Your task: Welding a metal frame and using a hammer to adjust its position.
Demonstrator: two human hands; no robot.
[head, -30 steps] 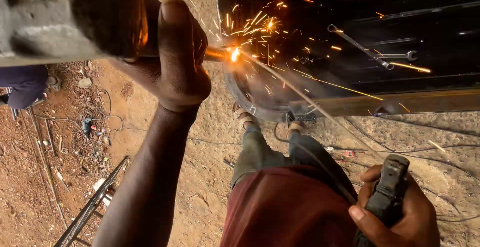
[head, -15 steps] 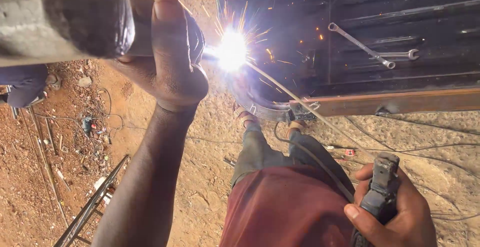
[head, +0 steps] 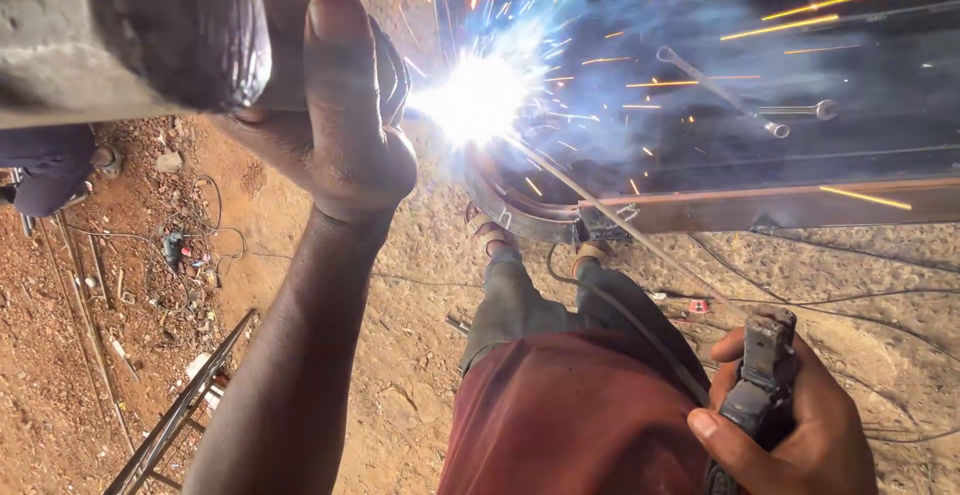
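At frame edge: arc (head: 478,100) | left hand (head: 330,115) grips shield (head: 120,30) | right hand (head: 790,425) clamps electrode holder (head: 760,380)

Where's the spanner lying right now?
In the head view, the spanner lies upper right on the dark metal panel, right of the welding arc and above the right hand.

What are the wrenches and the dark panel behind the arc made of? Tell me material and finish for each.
The two wrenches look like bare polished steel: silvery, with a bright sheen. The dark panel seems to be sheet metal, dull and nearly black, possibly painted or unfinished. Its lower frame bar looks like rusty brown steel.
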